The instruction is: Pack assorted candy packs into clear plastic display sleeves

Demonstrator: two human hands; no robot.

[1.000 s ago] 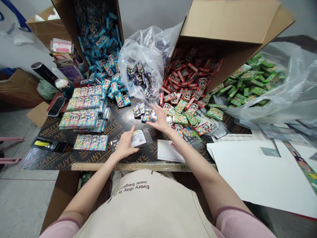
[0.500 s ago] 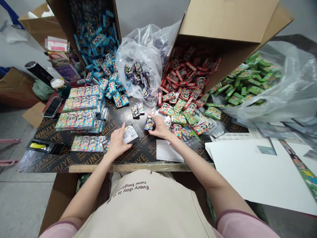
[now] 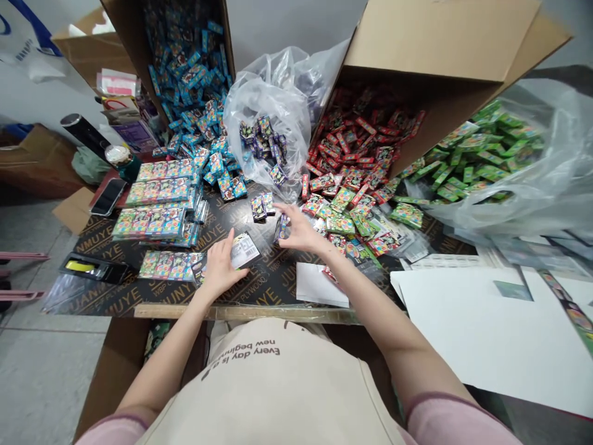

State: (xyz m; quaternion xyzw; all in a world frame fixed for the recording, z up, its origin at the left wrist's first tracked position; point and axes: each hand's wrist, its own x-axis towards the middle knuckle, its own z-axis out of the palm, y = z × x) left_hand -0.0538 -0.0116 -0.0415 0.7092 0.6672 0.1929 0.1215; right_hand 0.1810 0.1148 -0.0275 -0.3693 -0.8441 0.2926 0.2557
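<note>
My right hand [image 3: 299, 230] has its thumb and fingers around a small purple box [image 3: 280, 227], which stands tilted near the table's middle. Two more purple boxes [image 3: 259, 208] lie just beyond it, side by side. My left hand [image 3: 222, 266] rests with fingers spread over a flat card in clear wrapping [image 3: 243, 249], whose barcode side shows. Left of that hand lies a wrapped pack of several small boxes [image 3: 167, 266]. Stacks of similar wrapped packs [image 3: 151, 222] stand behind it.
Blue boxes [image 3: 185, 80] spill from a carton at the back left. A plastic bag holds purple boxes [image 3: 265, 139]. Red boxes [image 3: 356, 148] and green boxes [image 3: 491, 148] are heaped to the right. White sheets [image 3: 472, 321] lie at the right, a phone [image 3: 107, 197] at the left.
The purple box in my right hand has turned from face up to a more upright tilt. The whole view has shifted slightly. My left hand keeps its place over the card.
</note>
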